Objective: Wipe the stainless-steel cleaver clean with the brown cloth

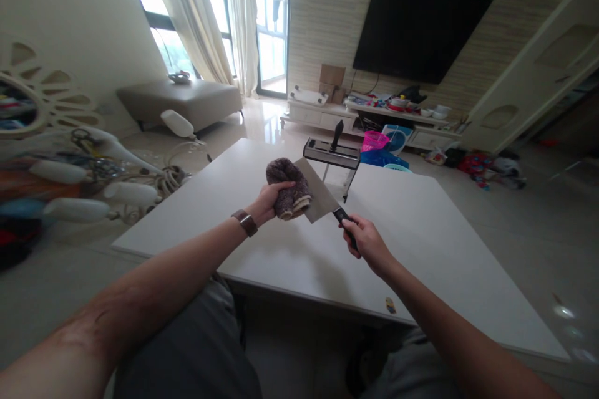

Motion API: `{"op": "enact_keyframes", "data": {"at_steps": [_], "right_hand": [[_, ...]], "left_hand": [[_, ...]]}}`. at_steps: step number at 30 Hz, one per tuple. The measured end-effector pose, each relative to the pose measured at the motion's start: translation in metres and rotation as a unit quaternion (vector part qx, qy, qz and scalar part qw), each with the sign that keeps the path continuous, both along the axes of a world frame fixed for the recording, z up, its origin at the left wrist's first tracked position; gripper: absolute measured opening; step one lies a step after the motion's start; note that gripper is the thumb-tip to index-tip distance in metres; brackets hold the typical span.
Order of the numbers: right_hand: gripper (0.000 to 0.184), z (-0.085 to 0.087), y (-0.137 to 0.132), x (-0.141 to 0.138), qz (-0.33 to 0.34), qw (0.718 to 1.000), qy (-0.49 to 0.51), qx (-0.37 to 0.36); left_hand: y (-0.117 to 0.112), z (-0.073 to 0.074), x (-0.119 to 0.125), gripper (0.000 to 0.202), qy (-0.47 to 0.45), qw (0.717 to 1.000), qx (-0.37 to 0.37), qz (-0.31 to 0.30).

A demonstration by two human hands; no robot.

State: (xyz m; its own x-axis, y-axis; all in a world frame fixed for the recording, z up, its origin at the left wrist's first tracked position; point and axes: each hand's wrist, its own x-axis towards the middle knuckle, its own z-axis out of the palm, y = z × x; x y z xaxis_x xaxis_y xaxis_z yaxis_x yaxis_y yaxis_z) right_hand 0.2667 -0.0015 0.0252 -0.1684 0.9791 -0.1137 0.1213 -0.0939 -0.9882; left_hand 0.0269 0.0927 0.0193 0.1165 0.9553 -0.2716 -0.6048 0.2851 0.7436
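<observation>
My right hand (367, 240) grips the black handle of a cleaver (319, 193), whose broad metal blade points up and to the left above the table. My left hand (268, 201) is closed on a bunched brown-grey cloth (286, 186), thumb laid across it. The cloth lies against the blade's left side and hides part of it. Just beyond the blade, a knife block (331, 153) stands on the white table (416, 224), with a black handle sticking up out of its slotted top.
A small yellow-and-blue sticker (390, 305) is at the table's near edge. Past the far edge are a pink basket (374, 140) and blue plastic items. Lamp parts and hoses (171, 177) clutter the left side. A low cabinet (322, 117) and television (421, 31) are at the back.
</observation>
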Motion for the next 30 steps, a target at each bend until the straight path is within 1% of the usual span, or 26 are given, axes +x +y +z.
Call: {"op": "enact_keyframes", "data": {"at_steps": [4,6,9,12,14,16,18,20,23,27,30], "right_hand": [[0.036,0.003,0.004,0.011,0.004,0.999,-0.053,0.006],[0.037,0.007,0.007,0.018,0.011,0.996,-0.083,0.003],[0.038,0.014,0.011,0.028,0.029,0.992,-0.126,-0.012],[0.039,0.017,0.014,0.037,0.059,0.984,-0.167,-0.024],[0.039,0.017,0.015,0.043,0.071,0.979,-0.19,-0.021],[0.038,0.015,0.016,0.048,0.066,0.977,-0.203,-0.016],[0.038,0.013,0.016,0.052,0.059,0.977,-0.203,-0.017],[0.038,0.012,0.017,0.055,0.06,0.978,-0.201,-0.019],[0.038,0.011,0.017,0.058,0.07,0.975,-0.213,-0.006],[0.039,0.014,0.014,0.059,0.079,0.969,-0.232,0.023],[0.041,0.019,0.011,0.06,0.082,0.967,-0.239,0.032]], "left_hand": [[0.011,-0.003,-0.023,0.039,0.009,1.0,0.008,0.004],[0.013,-0.005,-0.034,0.042,0.041,0.999,0.028,-0.005],[0.011,-0.007,-0.044,0.046,0.118,0.99,0.07,-0.036],[0.004,-0.006,-0.046,0.053,0.196,0.97,0.116,-0.085],[0.0,-0.005,-0.042,0.06,0.225,0.955,0.147,-0.125],[-0.003,-0.003,-0.038,0.064,0.241,0.945,0.168,-0.147],[-0.005,-0.001,-0.034,0.064,0.26,0.938,0.179,-0.144],[-0.005,0.001,-0.031,0.061,0.282,0.932,0.187,-0.128],[-0.006,0.003,-0.028,0.058,0.31,0.923,0.195,-0.115],[-0.009,0.005,-0.026,0.059,0.335,0.914,0.206,-0.097],[-0.013,0.007,-0.026,0.053,0.351,0.906,0.217,-0.093]]}}
